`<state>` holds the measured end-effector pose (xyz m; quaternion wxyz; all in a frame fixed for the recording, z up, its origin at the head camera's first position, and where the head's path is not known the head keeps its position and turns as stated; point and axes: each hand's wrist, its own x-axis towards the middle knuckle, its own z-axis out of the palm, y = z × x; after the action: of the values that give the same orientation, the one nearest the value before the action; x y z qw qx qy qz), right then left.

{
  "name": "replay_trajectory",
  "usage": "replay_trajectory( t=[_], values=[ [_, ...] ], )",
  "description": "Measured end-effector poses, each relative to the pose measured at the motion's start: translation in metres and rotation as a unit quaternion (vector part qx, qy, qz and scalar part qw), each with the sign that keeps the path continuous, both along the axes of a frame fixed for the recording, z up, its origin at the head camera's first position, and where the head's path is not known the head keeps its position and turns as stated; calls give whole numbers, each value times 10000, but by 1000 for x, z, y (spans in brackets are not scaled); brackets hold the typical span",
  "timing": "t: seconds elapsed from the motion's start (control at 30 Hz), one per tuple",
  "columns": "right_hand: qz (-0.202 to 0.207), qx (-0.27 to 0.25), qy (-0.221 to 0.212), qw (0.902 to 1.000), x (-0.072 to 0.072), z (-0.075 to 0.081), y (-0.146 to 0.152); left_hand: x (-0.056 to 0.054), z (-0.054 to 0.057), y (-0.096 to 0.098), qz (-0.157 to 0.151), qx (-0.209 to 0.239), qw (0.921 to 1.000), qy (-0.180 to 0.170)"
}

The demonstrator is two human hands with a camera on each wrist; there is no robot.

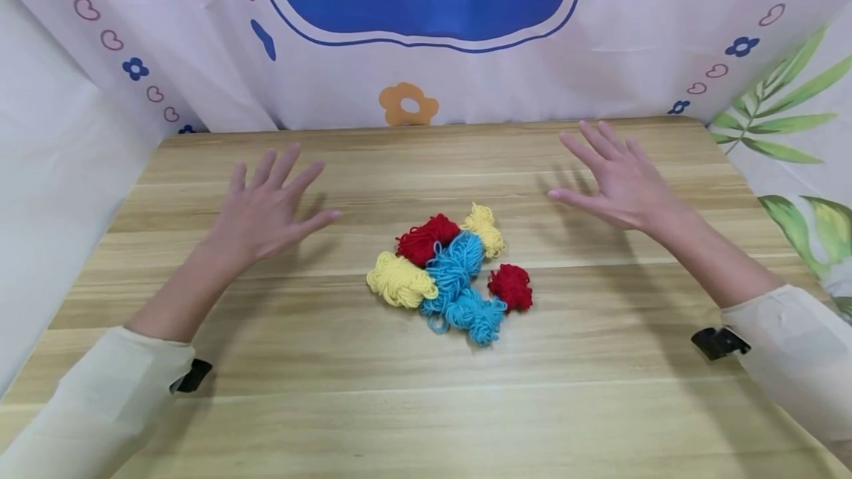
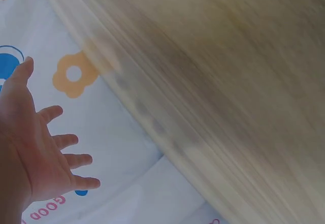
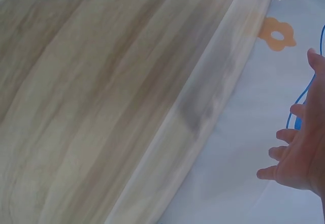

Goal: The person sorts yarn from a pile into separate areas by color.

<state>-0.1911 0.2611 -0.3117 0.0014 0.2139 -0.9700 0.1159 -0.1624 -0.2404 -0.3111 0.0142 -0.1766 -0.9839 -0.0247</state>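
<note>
A smooth, light brown wooden counter [image 1: 373, 420] has a small heap of soft yarn bundles near its middle, between the person's two hands. A fluffy yellow yarn bundle [image 1: 399, 281] is on the left, touching the blue yarn. A dark red yarn bundle [image 1: 426, 240] lies on the far side, and a smaller, pale yellow yarn bundle [image 1: 484, 230] sits at the far right. Bright blue looped yarn [image 1: 455, 265] fills the middle, with a knobbly blue yarn bundle [image 1: 475, 315] at the near end. A round red yarn bundle [image 1: 511, 287] is just beside it on the right. The left hand [image 1: 262, 216] is up over the counter, left of the heap, with its fingers straight and spread apart. The right hand [image 1: 622, 183] is over the far right part, its fingers spread apart too. Behind the counter hangs a white cloth [image 1: 319, 87] with an orange flower print [image 1: 393, 106].
</note>
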Motion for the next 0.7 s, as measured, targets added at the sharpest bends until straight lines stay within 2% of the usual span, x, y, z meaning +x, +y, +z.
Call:
replay_trajectory(
  t=[0.27, 0.7],
  values=[
    [179, 38, 54, 9998, 2, 1, -8, 3, 1, 9, -211, -60, 9998, 29],
    [508, -73, 201, 9985, 5, 0, -22, 12, 5, 31, -538, 281, 9979, -205]
  ],
)
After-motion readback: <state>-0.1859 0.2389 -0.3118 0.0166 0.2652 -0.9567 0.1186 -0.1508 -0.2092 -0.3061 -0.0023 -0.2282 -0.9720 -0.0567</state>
